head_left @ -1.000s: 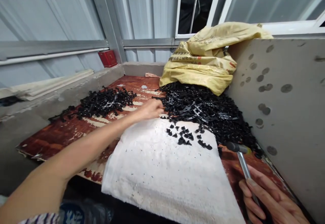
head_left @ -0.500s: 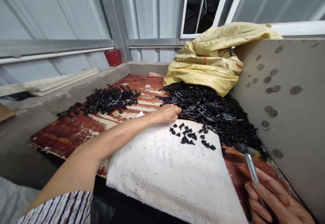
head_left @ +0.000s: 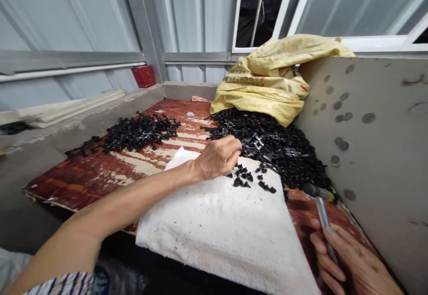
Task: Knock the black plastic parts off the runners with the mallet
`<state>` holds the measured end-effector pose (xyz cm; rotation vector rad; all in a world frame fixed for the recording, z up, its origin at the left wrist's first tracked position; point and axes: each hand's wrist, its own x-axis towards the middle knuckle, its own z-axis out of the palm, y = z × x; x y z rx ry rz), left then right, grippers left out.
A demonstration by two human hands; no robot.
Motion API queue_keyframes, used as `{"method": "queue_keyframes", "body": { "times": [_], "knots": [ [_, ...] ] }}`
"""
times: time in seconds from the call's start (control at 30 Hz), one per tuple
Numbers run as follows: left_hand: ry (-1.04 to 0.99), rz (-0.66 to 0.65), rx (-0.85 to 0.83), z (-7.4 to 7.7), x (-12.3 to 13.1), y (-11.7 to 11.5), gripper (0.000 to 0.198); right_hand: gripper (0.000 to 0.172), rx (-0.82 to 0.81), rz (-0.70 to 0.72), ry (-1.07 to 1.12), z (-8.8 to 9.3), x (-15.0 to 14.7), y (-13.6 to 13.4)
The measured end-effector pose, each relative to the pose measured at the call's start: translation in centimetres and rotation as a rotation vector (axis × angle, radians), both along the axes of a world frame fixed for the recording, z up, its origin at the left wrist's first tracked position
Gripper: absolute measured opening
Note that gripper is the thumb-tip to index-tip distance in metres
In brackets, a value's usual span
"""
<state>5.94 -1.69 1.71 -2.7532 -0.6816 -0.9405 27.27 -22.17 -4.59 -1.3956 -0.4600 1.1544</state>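
Note:
My left hand (head_left: pixel 218 157) is curled with its fingers pinched together at the near edge of a big heap of black plastic parts (head_left: pixel 274 150); what it holds is hidden. It hovers over the far end of a white cloth pad (head_left: pixel 220 228), beside several small loose black pieces (head_left: pixel 249 180). My right hand (head_left: pixel 347 263), at the lower right, is wrapped round the metal handle of a small hammer (head_left: pixel 320 201), whose head rests near the heap.
A second, smaller heap of black parts (head_left: pixel 133 133) lies at the left on the worn red board (head_left: pixel 100 174). A yellow sack (head_left: pixel 277 78) slumps over the big heap. A grey panel (head_left: pixel 374 152) walls the right side. A red box (head_left: pixel 143 76) sits on the ledge.
My left hand has drawn back from the heap toward me and lifted, fingers curling tighter. The right hand and hammer have barely shifted.

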Motion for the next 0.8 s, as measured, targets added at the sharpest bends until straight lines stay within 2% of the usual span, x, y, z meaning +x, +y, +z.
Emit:
{"method": "queue_keyframes", "body": {
  "times": [0.07, 0.13, 0.2, 0.27, 0.33, 0.4, 0.47, 0.53, 0.6, 0.7, 0.8],
  "knots": [
    [0.076, -0.137, 0.170, -0.8, 0.1, -2.8, 0.026, 0.043, 0.029, 0.052, 0.038, 0.8, -1.0, 0.0],
    [0.083, -0.205, 0.339, -1.5, 0.1, -4.9, 0.026, 0.044, 0.095, 0.100, 0.105, 1.6, -2.1, 0.1],
    [0.065, -0.274, 0.440, -2.2, 0.3, -6.3, 0.025, 0.046, 0.138, 0.140, 0.146, 2.2, -3.1, 0.2],
    [0.033, -0.341, 0.453, -2.9, 0.3, -7.4, 0.023, 0.045, 0.169, 0.105, 0.115, 2.8, -3.9, 0.4],
    [0.000, -0.362, 0.351, -3.2, 0.2, -8.3, 0.023, 0.044, 0.182, 0.102, 0.050, 3.1, -4.4, 0.4],
    [-0.008, -0.325, 0.042, -3.1, -0.1, -9.1, 0.018, 0.042, 0.182, 0.116, -0.030, 3.2, -4.7, 0.4],
    [-0.001, -0.253, -0.475, -2.4, -0.4, -9.4, 0.009, 0.040, 0.184, 0.135, -0.119, 3.1, -5.0, 0.3],
    [0.000, -0.181, -1.015, -1.5, -0.4, -9.3, 0.019, 0.038, 0.199, 0.173, -0.207, 2.8, -5.4, 0.3],
    [0.014, -0.142, -1.397, -0.8, -0.2, -9.0, 0.033, 0.034, 0.218, 0.214, -0.283, 2.5, -5.9, 0.2],
    [-0.008, -0.140, -1.726, -0.7, 0.2, -8.7, 0.043, 0.027, 0.233, 0.282, -0.355, 2.0, -6.6, 0.2],
    [-0.162, -0.121, -1.810, -1.1, -0.3, -8.5, 0.043, 0.028, 0.225, 0.353, -0.397, 1.9, -6.9, 0.2]
  ]
}}
